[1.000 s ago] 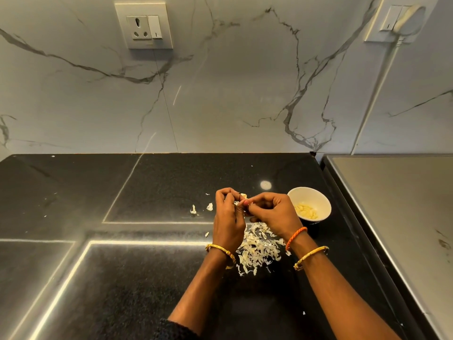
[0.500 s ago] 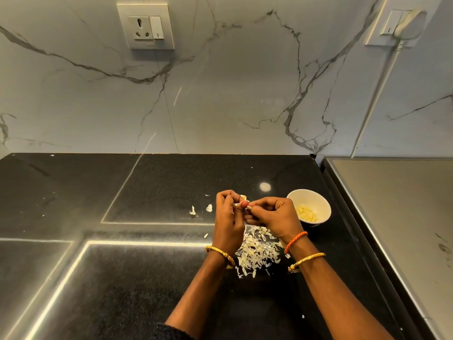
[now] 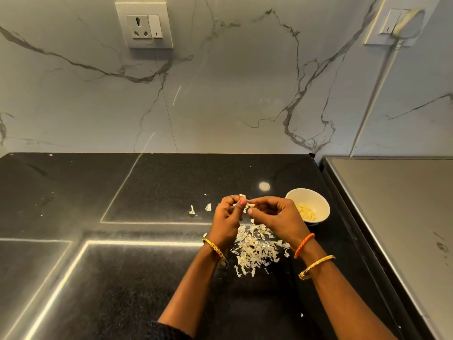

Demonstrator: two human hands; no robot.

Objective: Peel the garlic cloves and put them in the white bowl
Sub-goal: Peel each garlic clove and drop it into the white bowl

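Garlic clove (image 3: pixel 248 204) is held up between both hands, above the black counter (image 3: pixel 147 187) and just left of the white bowl (image 3: pixel 307 192). It is pinched by the curled fingers of the left hand (image 3: pixel 226 217), and its skin is being pulled by the pinching fingertips of the right hand (image 3: pixel 277 215). Some peeled cloves (image 3: pixel 307 212) are already seen lying in the bowl. A big pile of skins (image 3: pixel 255 249) is spread on the counter under the wrists, so much peeling looks done. How many cloves are left cannot be told. Compared with a second ago, the hands have been kept in almost the same spot, and the right hand has been drawn a little away.
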